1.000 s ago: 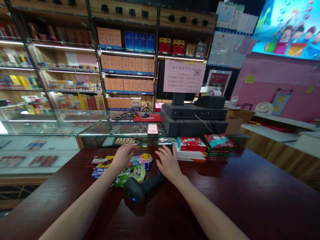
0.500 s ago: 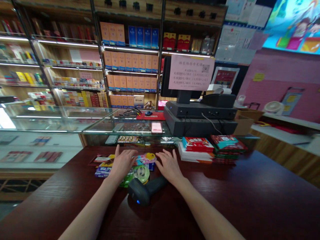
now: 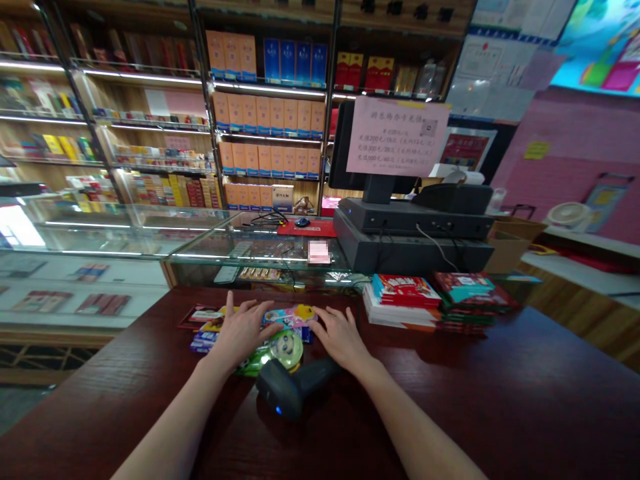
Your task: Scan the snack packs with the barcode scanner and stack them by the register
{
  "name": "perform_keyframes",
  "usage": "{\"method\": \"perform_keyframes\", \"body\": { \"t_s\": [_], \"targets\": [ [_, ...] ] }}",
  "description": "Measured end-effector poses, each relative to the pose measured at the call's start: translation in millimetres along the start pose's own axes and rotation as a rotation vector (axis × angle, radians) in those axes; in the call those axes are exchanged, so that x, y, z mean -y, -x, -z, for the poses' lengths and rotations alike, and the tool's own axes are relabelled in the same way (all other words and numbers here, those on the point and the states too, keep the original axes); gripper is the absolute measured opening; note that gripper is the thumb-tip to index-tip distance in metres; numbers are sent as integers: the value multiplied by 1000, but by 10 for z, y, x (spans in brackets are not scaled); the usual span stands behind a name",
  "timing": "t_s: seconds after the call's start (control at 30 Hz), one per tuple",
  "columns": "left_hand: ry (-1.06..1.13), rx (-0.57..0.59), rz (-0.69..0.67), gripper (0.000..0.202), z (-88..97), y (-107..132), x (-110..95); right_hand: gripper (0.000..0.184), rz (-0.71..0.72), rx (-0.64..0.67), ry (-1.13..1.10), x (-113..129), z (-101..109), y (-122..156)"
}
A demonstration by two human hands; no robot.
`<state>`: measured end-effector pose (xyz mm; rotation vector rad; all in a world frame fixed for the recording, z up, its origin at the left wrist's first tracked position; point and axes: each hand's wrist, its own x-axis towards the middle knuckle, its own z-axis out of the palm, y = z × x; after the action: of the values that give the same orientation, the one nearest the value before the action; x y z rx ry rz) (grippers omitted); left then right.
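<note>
My left hand (image 3: 243, 335) lies with its fingers spread over a small heap of colourful packets, partly covering them. My right hand (image 3: 341, 339) is open too, its fingertips at the right end of a pink and blue packet (image 3: 286, 317) with a yellow figure on it. Below that packet lies a green packet (image 3: 255, 363) with a round panda face (image 3: 285, 347). Purple packets (image 3: 203, 342) stick out on the left, beside a dark red packet (image 3: 194, 316). A black barcode scanner (image 3: 285, 390) with a blue light lies in front of the heap, its handle reaching toward my right wrist.
Stacked red and white packs (image 3: 403, 300) and dark green-red packs (image 3: 470, 300) stand right of my hands on the dark wooden table (image 3: 450, 407). Behind are a glass counter (image 3: 240, 247), a cash register (image 3: 415, 227) with a pink notice (image 3: 395, 137), and stocked shelves (image 3: 270, 137).
The view has shifted slightly. My left hand's fingers have spread a little and moved slightly left, showing more of the pink and blue packet. The right hand stays close to the packet's end.
</note>
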<state>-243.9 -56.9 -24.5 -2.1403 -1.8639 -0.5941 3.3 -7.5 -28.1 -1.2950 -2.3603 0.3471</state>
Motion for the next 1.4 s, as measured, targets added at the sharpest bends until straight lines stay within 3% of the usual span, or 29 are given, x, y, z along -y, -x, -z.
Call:
{"method": "perform_keyframes", "body": {
  "t_s": [0.3,0.57,0.77,1.2,1.4],
  "targets": [
    [51,67,-8,55,-71,23,69,53,-28,83,-98,-24,-27,30],
    [162,181,4,54,-4,43,120,51,-26,75,-137,-46,-39,41],
    [166,92,-34,53,-11,28,145,46,-26,53,-180,-31,-1,37],
    [279,-32,-117,62,46,-46,187,43,24,-244,-583,-96,-9,-4],
    [283,-55,-138,67,69,-45,164,45,-6,-286,-678,-130,-29,13]
  ]
}}
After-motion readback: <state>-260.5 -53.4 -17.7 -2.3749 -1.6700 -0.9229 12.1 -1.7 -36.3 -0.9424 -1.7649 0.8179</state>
